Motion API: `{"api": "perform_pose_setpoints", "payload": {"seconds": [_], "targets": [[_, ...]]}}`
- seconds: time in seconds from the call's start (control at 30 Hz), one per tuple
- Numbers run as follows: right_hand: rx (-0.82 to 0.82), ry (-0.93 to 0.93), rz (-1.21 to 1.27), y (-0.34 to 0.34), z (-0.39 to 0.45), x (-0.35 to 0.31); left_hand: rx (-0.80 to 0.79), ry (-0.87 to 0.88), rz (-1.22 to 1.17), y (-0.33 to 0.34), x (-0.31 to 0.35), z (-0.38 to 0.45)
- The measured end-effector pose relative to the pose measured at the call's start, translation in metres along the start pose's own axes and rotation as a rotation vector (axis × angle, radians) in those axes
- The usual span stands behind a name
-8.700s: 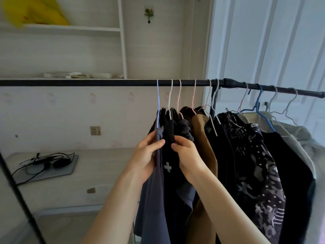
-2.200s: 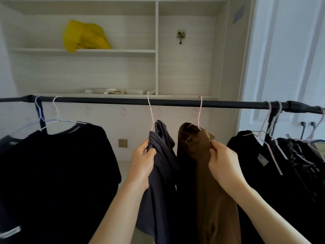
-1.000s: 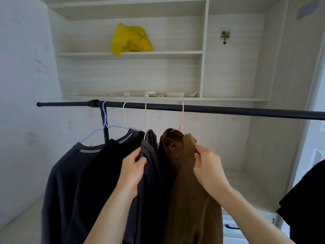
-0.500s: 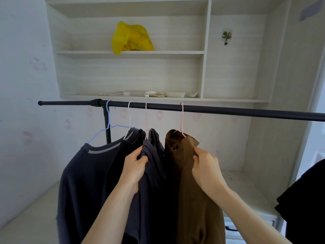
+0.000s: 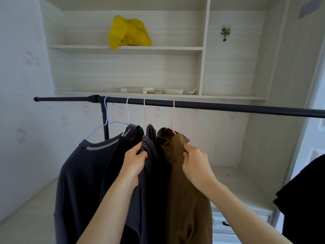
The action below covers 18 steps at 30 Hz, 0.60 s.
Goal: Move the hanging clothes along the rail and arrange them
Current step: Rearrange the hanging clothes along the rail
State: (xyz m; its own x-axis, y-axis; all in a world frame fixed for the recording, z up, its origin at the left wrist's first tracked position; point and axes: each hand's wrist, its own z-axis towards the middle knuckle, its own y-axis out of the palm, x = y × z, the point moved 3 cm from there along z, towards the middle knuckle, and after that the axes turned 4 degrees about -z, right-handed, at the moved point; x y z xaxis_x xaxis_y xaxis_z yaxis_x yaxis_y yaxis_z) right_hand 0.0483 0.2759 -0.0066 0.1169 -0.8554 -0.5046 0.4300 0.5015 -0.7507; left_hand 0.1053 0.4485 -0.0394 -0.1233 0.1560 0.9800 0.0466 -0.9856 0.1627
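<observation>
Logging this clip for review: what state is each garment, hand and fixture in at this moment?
left hand: gripping the slate-grey garment.
right hand: gripping the brown garment.
slate-grey garment: hanging on a pink hanger, bunched.
brown garment: hanging on a pink hanger.
dark T-shirt: hanging on a blue hanger, nearest the rail's end.
black top: hanging on a white hanger.
rail: bare to the right of the brown garment.
yellow bag: crumpled on the shelf.
</observation>
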Motion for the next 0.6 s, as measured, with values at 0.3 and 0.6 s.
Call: {"api": "perform_pose_setpoints", "payload": {"seconds": [0.3, 0.6], "targets": [[-0.009, 0.012, 0.049, 0.002, 0.0, 0.001, -0.002, -0.018, -0.008, 0.0, -0.005, 0.007], [-0.083, -0.009, 0.051, -0.008, -0.008, 0.01, 0.014, 0.002, -0.053, 0.022, -0.013, 0.01]]}}
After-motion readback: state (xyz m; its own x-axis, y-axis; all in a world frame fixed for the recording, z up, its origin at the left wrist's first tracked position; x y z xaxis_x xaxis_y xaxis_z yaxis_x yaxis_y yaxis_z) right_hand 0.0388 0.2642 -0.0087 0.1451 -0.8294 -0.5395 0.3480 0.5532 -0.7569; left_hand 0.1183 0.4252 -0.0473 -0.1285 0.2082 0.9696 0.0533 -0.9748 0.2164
